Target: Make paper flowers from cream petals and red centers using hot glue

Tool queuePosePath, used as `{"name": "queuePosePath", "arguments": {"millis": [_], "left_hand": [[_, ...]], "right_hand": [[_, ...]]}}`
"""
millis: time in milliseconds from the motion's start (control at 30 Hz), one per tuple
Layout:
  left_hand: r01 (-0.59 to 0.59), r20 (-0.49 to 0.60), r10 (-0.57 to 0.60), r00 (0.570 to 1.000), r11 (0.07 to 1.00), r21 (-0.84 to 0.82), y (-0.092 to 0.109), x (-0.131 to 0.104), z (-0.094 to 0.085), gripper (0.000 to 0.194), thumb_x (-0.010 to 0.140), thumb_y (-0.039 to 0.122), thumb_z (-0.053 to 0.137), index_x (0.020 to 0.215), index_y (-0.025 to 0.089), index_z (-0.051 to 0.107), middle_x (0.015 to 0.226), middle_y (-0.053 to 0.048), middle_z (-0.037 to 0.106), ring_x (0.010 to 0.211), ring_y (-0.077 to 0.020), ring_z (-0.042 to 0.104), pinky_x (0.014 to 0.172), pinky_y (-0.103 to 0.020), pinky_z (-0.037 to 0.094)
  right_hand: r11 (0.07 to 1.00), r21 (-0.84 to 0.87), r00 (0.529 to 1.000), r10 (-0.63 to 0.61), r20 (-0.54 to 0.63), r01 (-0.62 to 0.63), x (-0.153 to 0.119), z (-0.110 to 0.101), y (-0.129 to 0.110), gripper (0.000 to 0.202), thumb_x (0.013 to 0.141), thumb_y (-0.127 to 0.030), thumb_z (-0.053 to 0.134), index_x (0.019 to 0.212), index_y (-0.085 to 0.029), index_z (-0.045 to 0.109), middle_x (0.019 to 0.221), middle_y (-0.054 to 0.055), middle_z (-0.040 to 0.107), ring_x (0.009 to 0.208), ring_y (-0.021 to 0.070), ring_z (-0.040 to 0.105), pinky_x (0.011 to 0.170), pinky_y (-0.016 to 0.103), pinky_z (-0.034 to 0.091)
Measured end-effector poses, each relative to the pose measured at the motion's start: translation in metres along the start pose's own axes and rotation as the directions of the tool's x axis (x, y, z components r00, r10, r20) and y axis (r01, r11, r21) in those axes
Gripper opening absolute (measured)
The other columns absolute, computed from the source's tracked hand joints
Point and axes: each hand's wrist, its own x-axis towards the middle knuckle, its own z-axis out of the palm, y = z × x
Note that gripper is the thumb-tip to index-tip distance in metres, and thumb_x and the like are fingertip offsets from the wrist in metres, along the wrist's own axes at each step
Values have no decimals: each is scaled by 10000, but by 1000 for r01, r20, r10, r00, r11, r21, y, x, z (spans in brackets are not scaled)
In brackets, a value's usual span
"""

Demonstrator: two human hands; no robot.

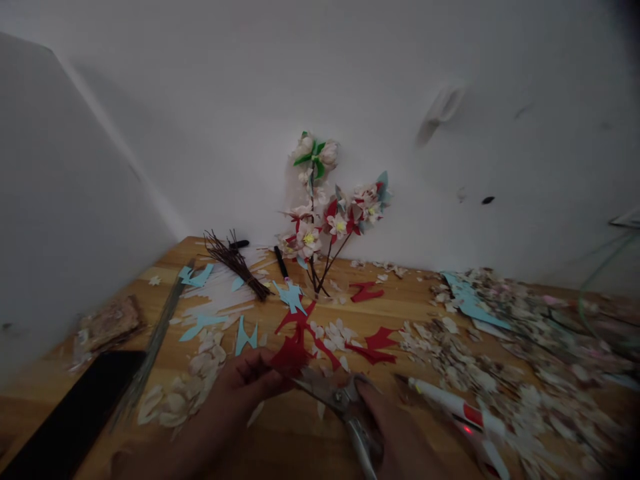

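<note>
My left hand (245,387) pinches a piece of red paper (291,355) between thumb and fingers, at the lower middle of the view. From the right, my right hand (395,427) is closed around the handles of metal scissors (341,399). The scissor blades point left and reach the lower edge of the red paper. Other red cutouts (381,338) lie just beyond the hands, beside a small pile of pale petals (336,333). Light blue cutouts (246,335) are scattered farther left.
Flower branches (320,260) lean against the wall. Brown twigs (237,263) lie back left, near a black phone-like slab (75,413) and thin wires (155,347). On the right are a white and red glue gun (450,402) with a red light and heaped petals (500,360).
</note>
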Motion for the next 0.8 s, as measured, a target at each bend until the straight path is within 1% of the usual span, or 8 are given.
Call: {"name": "queuePosePath", "arguments": {"millis": [67,167,333,400,500,567,700,800], "left_hand": [[8,-2,-8,1000,1000,-10,0,0,0,192,503,291,849,594,193,712,634,30,757,632,-123,680,679,-219,541],[12,9,-12,1000,1000,-23,1,0,1,207,485,296,856,582,191,706,618,33,751,616,-118,675,675,-221,541],[10,6,-10,1000,1000,-26,2,-1,2,207,484,300,856,576,195,704,613,35,749,612,-116,673,666,-217,538],[12,3,-12,1000,1000,-8,2,-1,1,206,492,302,852,584,191,706,630,25,753,626,-127,676,681,-232,537],[9,-2,-9,1000,1000,4,2,0,0,195,499,292,850,579,189,705,620,24,748,619,-129,674,671,-230,533],[7,8,-8,1000,1000,6,2,0,0,189,511,293,846,588,188,709,620,23,747,617,-126,674,666,-222,531],[21,13,-21,1000,1000,0,2,0,1,209,498,312,850,586,188,707,611,28,742,608,-120,674,651,-211,529],[35,-6,-35,999,999,-2,3,-1,2,232,481,323,855,581,184,698,603,29,738,610,-123,676,656,-216,531]], "right_hand": [[1000,6,1000,8,5,-8,0,0,1,658,604,-194,655,1240,-128,497,1308,143,526,1170,286,512,970,353,412],[1000,23,1000,18,0,-18,-3,1,3,593,659,-186,608,1240,-137,499,1303,135,533,1165,275,519,972,358,412],[999,27,999,38,-28,-38,-5,2,4,630,620,-138,596,1240,-180,500,1297,113,543,1147,286,535,952,369,429],[999,28,999,31,-9,-31,-3,3,3,660,600,-138,598,1251,-150,489,1305,129,532,1153,289,528,961,373,417],[999,27,999,31,45,-32,0,4,3,765,518,-134,643,1262,-107,471,1300,161,529,1146,314,526,962,394,411],[999,24,998,41,38,-42,1,5,3,770,492,-132,657,1243,-109,491,1263,165,562,1112,328,550,934,397,432],[997,-11,997,77,-9,-77,2,0,-2,663,504,-146,659,1161,-156,570,1160,136,643,1033,325,604,871,374,473],[995,-21,995,98,16,-97,2,-9,-9,673,465,-150,688,1128,-215,594,1085,82,689,951,307,645,801,332,505]]}}
